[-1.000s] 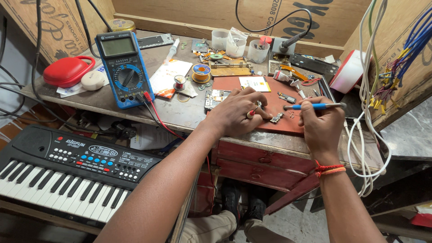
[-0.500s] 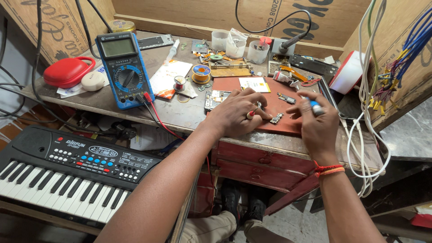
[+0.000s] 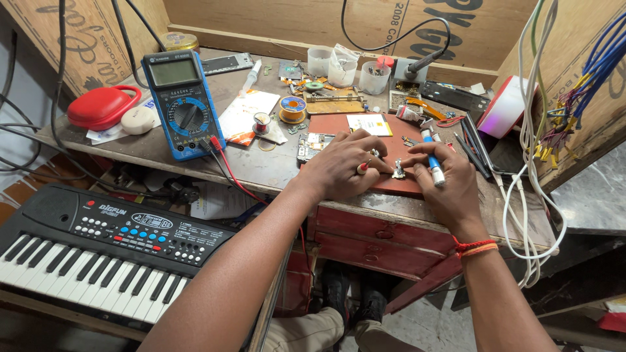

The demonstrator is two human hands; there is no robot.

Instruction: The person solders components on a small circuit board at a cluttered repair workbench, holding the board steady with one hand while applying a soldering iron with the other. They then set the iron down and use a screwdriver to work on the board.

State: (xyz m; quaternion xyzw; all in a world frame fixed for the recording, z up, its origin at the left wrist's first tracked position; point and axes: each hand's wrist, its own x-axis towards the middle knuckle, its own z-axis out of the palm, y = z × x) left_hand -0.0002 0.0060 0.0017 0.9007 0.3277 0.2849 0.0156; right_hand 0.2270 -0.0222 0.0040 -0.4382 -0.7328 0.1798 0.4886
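Note:
My left hand (image 3: 342, 166) lies on the red-brown work mat (image 3: 339, 124), fingers curled and pressing on a small metal part (image 3: 398, 171) near the mat's front edge. My right hand (image 3: 443, 179) grips a blue and white screwdriver (image 3: 431, 158), held along the hand with its shaft pointing away from me, and its thumb and forefinger pinch toward the same small part. A small circuit board (image 3: 312, 145) lies on the mat just left of my left hand. Whether the part is lifted off the mat I cannot tell.
A blue multimeter (image 3: 182, 104) with red and black leads stands at the left. A black electronic keyboard (image 3: 98, 251) sits lower left. Solder spools (image 3: 292, 107), plastic cups (image 3: 339, 65), a red case (image 3: 101, 107), a soldering iron stand (image 3: 417, 65) and hanging wires (image 3: 535, 130) crowd the wooden bench.
My right hand has turned the screwdriver from lying sideways to pointing away and has come in toward my left hand. Both hands now meet over the small metal part.

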